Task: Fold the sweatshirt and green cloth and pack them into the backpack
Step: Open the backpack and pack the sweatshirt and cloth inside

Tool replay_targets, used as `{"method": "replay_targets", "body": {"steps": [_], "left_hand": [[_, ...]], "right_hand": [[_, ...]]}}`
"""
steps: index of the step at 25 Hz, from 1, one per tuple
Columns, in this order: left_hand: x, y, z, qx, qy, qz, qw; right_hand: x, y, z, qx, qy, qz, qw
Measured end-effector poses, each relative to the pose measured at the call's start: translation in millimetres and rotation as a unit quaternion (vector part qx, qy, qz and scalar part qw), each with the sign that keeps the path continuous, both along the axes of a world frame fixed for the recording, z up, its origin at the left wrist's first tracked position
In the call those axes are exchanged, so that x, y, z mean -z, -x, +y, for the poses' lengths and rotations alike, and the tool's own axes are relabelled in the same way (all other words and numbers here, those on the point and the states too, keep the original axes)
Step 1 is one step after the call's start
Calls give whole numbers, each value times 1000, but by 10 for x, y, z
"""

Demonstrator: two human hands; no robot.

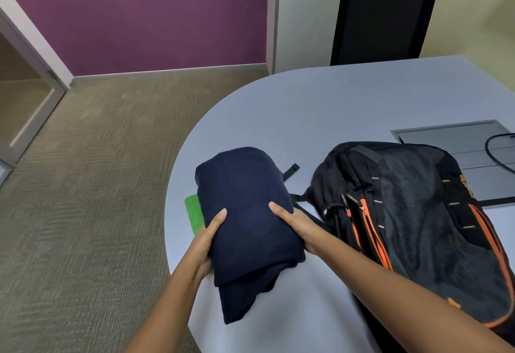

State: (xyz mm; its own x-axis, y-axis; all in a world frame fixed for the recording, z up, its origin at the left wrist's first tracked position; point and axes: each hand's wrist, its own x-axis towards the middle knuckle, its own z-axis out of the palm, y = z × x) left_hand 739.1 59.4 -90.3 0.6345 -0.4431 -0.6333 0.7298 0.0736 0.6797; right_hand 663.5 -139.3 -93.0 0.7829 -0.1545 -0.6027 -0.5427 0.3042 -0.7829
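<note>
A folded navy sweatshirt [248, 213] is held between both my hands over the near left part of the table. My left hand [206, 241] grips its left side, thumb on top. My right hand [295, 224] grips its right side, thumb on top too. A loose lower layer of the sweatshirt hangs toward me. The green cloth [193, 212] lies on the table under the sweatshirt's left edge, mostly hidden. The black backpack [423, 221] with orange zippers lies flat to the right, its zippers near my right forearm.
The pale rounded table [320, 107] ends close to the left of the clothes, with carpet beyond. A grey cable panel [451, 141] with a black cable sits behind the backpack. A black office chair [381, 21] stands at the table's far side.
</note>
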Motion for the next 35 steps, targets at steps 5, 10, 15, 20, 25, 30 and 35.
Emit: {"method": "replay_targets", "body": {"steps": [5,10,15,20,25,30,35], "left_hand": [[-386,288,-274,12,123,20,992],[-511,595,-545,24,177,19,984],[-662,1077,-1003,63,188,12,980],[-679,1593,-1635,85,177,13,980],[-323,2064,-2309,29,-28,-160,986],[434,2470,-2551,512,-238,-649,509],[507,2502,-2756,595,-298,-651,366]], "right_hand": [[-293,370,-220,67,-144,-51,986],[-529,880,-319,81,-299,-101,946],[-696,1446,-706,117,-286,-116,944],[-793,2158,-1193,197,-243,-127,941],[-900,2880,-1676,316,-171,-166,918],[-875,3498,-2024,383,-127,-145,903],[-724,4025,-2125,408,-124,-91,900]]}}
